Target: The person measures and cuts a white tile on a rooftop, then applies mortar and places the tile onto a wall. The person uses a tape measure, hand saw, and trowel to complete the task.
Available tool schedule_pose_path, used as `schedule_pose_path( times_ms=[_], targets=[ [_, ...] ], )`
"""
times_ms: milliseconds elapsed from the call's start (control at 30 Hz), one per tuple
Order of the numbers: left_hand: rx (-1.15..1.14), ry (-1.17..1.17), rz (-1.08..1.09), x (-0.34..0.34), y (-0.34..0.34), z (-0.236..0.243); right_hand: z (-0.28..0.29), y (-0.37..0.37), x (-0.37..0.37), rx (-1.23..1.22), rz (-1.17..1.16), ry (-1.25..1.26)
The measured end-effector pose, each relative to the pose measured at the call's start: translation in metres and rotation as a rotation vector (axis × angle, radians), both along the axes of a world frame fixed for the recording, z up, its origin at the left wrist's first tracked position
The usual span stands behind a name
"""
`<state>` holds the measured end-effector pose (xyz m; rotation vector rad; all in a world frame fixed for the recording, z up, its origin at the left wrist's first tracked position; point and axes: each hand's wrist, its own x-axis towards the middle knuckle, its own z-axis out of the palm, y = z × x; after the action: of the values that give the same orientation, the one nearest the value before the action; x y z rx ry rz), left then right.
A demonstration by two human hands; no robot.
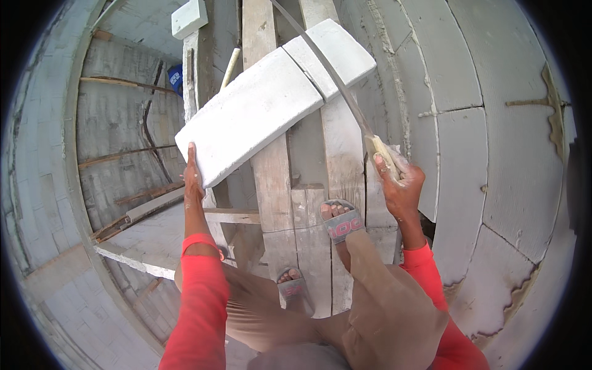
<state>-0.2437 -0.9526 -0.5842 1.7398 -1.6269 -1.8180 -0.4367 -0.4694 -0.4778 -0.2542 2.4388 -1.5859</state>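
A long white lightweight block [246, 111] lies slantwise across wooden planks. A dark, narrow cut crosses its top face and runs down the near side, marking off a shorter white section [350, 52] at the right; I cannot tell whether the two are fully apart. My left hand [193, 176] grips the block's left end, thumb on top and fingers partly hidden at the edge. In my right hand [404, 188] is the pale handle of a handsaw, fingers wrapped round it. The long saw blade [346, 102] passes over the shorter section, right of the cut.
I stand in sandals on the planks [311, 259]. A small white block piece [189, 20] rests on a post at the upper left. Grey block wall [459, 172] rises close on the right. Lower down at the left are a ledge [139, 256] and loose timber.
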Motion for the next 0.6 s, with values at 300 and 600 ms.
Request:
schedule_pose_path(
  times_ms=[300, 600],
  targets=[
    [0.037, 0.223, 0.074, 0.030, 0.029, -0.043, 0.005, 0.119, 0.116, -0.157, -0.380, -0.420],
    [0.063, 0.182, 0.048, 0.037, 0.033, -0.029, 0.033, 0.215, 0.181, 0.516, -0.017, -0.373]
  ],
)
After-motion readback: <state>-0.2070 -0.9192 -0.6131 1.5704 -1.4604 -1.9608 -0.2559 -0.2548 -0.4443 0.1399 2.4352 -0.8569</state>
